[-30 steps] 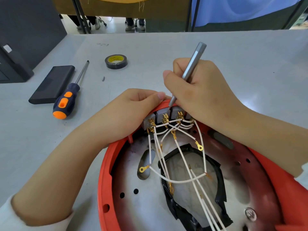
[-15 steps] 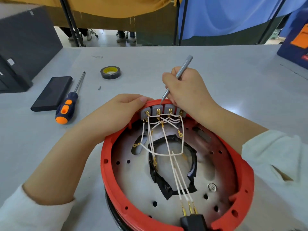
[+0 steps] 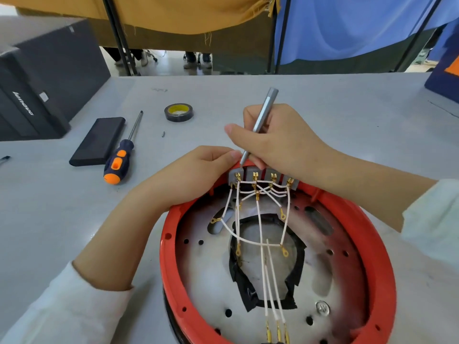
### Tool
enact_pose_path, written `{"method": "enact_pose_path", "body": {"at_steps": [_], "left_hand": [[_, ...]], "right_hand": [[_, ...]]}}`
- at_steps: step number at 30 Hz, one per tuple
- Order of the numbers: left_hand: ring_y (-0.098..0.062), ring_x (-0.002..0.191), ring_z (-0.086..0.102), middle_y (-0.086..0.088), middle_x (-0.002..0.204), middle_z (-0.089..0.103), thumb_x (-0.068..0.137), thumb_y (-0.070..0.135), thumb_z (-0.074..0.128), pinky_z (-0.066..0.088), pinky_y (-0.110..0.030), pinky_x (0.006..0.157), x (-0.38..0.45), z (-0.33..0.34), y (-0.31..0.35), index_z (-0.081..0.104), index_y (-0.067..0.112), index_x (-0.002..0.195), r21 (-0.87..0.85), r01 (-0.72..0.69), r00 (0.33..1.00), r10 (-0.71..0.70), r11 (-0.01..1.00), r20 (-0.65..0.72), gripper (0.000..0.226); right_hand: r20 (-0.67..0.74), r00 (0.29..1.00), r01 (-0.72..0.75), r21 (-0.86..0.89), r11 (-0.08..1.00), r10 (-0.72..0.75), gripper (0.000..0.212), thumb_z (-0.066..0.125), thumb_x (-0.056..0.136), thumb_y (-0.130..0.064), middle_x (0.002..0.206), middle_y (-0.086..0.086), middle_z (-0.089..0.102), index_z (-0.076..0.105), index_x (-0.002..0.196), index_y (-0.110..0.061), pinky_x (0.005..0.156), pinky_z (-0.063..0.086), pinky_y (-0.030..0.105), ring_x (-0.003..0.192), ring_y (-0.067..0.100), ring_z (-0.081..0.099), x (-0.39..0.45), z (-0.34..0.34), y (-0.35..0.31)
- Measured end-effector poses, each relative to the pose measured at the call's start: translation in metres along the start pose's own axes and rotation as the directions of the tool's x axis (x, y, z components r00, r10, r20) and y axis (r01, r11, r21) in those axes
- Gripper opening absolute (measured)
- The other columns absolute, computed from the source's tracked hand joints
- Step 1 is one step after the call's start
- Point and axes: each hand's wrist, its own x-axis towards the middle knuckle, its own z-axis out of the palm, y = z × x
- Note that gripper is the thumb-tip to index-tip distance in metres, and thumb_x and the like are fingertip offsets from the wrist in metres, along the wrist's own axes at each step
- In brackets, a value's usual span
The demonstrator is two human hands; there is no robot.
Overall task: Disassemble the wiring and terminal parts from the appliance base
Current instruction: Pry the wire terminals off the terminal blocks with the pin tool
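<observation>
A round red appliance base (image 3: pixel 171 264) with a metal plate inside lies on the grey table. White wires (image 3: pixel 259 227) with brass terminals run from a row of grey terminal blocks (image 3: pixel 263 176) at its far rim down to a black plug at the near edge. My right hand (image 3: pixel 280 140) grips a slim silver screwdriver (image 3: pixel 260 120), its tip down at the leftmost block. My left hand (image 3: pixel 196 172) curls over the red rim, fingertips against that block's left end.
An orange and blue screwdriver (image 3: pixel 119 157), a flat black case (image 3: pixel 98 141) and a roll of black tape (image 3: pixel 178 112) lie at the left. A small loose screw (image 3: pixel 163 134) sits near them. A black computer case (image 3: pixel 37 78) stands at far left.
The view has pulled back and tilted, showing more of the base. Both hands stay at the terminal blocks; the silver screwdriver stands a little more upright.
</observation>
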Motion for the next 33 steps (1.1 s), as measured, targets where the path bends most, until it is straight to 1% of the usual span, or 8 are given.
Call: {"method": "enact_pose_path", "body": {"at_steps": [2,5,11,16,19,22,28,33], "left_hand": [[-0.021,0.094,0.063,-0.012,0.108,0.068,0.086,0.058,0.035,0.045,-0.048,0.097,0.0,0.0,0.0,0.068,0.048,0.092,-0.019,-0.015,1.0,0.015,1.0,0.01,0.035],[-0.014,0.088,0.051,-0.024,0.113,0.061,0.082,0.064,0.035,0.042,-0.052,0.097,0.001,0.0,0.0,0.067,0.037,0.098,-0.033,-0.011,0.999,0.012,0.999,0.038,0.045],[-0.014,0.087,0.049,-0.025,0.112,0.061,0.084,0.059,0.035,0.039,-0.058,0.097,0.002,0.0,0.0,0.065,0.037,0.097,-0.013,0.014,0.999,-0.014,1.0,0.032,0.04],[-0.014,0.088,0.049,-0.026,0.115,0.059,0.085,0.059,0.035,0.039,-0.057,0.098,0.002,-0.001,-0.001,0.065,0.041,0.097,-0.002,0.032,0.999,-0.032,0.999,0.037,0.037],[-0.014,0.088,0.048,-0.027,0.115,0.059,0.086,0.057,0.035,0.039,-0.057,0.098,0.003,0.0,-0.002,0.064,0.039,0.099,0.002,0.032,0.999,-0.032,0.999,0.036,0.036],[-0.014,0.087,0.048,-0.026,0.108,0.063,0.091,0.055,0.037,0.044,-0.052,0.092,0.003,-0.001,-0.002,0.064,0.039,0.099,0.017,0.036,0.999,-0.036,0.999,0.027,0.032],[-0.016,0.091,0.05,-0.027,0.116,0.059,0.098,0.049,0.036,0.039,-0.059,0.1,0.003,-0.003,-0.003,0.065,0.04,0.101,0.048,0.031,0.999,-0.033,0.998,0.033,0.03],[-0.015,0.087,0.049,-0.028,0.112,0.059,0.099,0.046,0.037,0.043,-0.055,0.095,0.003,-0.003,-0.003,0.065,0.033,0.097,0.042,0.034,0.999,-0.035,0.999,0.032,0.031]], "right_hand": [[-0.014,0.999,0.032,0.009,0.999,-0.032,0.042,0.062,0.09,-0.02,0.036,-0.005,0.044,0.038,0.056,-0.012,0.047,0.04,0.018,0.036,0.006,0.045,0.0,0.005,0.007],[-0.047,0.997,0.055,0.019,0.998,-0.054,0.043,0.065,0.088,-0.018,0.038,-0.002,0.041,0.039,0.055,-0.01,0.046,0.036,0.018,0.036,0.008,0.042,-0.002,0.008,0.015],[-0.053,0.994,0.093,0.002,0.996,-0.093,0.044,0.068,0.084,-0.015,0.043,0.009,0.045,0.039,0.052,-0.013,0.046,0.035,0.02,0.041,0.011,0.042,-0.002,0.005,0.017],[-0.06,0.989,0.137,-0.023,0.99,-0.138,0.044,0.07,0.083,-0.014,0.053,0.017,0.049,0.039,0.052,-0.015,0.045,0.035,0.02,0.043,0.018,0.043,-0.003,0.006,0.017],[-0.076,0.985,0.148,-0.068,0.987,-0.153,0.042,0.068,0.083,-0.012,0.056,0.015,0.05,0.038,0.054,-0.011,0.045,0.033,0.019,0.045,0.018,0.043,-0.003,0.007,0.018],[-0.094,0.982,0.153,-0.088,0.984,-0.161,0.042,0.066,0.083,-0.01,0.048,0.013,0.04,0.035,0.054,-0.012,0.046,0.03,0.014,0.046,0.012,0.038,-0.004,0.007,0.019],[-0.101,0.974,0.188,-0.133,0.973,-0.202,0.044,0.065,0.083,-0.01,0.047,0.007,0.036,0.031,0.055,-0.014,0.048,0.03,0.011,0.047,0.008,0.035,-0.004,0.009,0.018],[-0.088,0.966,0.225,-0.189,0.956,-0.245,0.044,0.063,0.084,-0.011,0.048,-0.005,0.03,0.031,0.056,-0.021,0.049,0.029,0.01,0.048,0.008,0.034,-0.005,0.01,0.018]]}}
